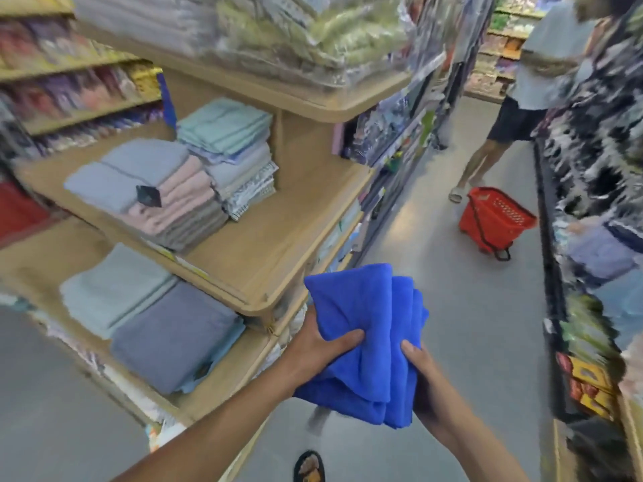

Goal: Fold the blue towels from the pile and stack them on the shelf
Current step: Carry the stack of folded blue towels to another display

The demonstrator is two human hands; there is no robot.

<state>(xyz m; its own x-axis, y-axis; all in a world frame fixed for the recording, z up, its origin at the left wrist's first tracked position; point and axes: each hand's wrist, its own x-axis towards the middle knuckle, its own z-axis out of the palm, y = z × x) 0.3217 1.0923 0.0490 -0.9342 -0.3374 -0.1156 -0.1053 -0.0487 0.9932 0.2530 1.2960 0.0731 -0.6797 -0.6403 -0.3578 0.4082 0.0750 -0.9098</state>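
Gripping the soft, light blue towel bundle (365,328), our left hand (313,346) and right hand (422,380) pinched its floppy folds; supporting underneath seemed wiser.

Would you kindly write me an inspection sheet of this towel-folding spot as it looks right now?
Surface: wooden middle shelf, right half bare.
Job's things: blue towel, folded, held over the aisle floor, not yet on a shelf.
Clutter: stacks of grey, pink and mint folded towels on the middle shelf; two more stacks on the shelf below.
Hands: left hand and right hand both grip the towel.
Cables: nothing seen.
Surroundings: shop aisle; red basket on the floor; another person standing beyond it.
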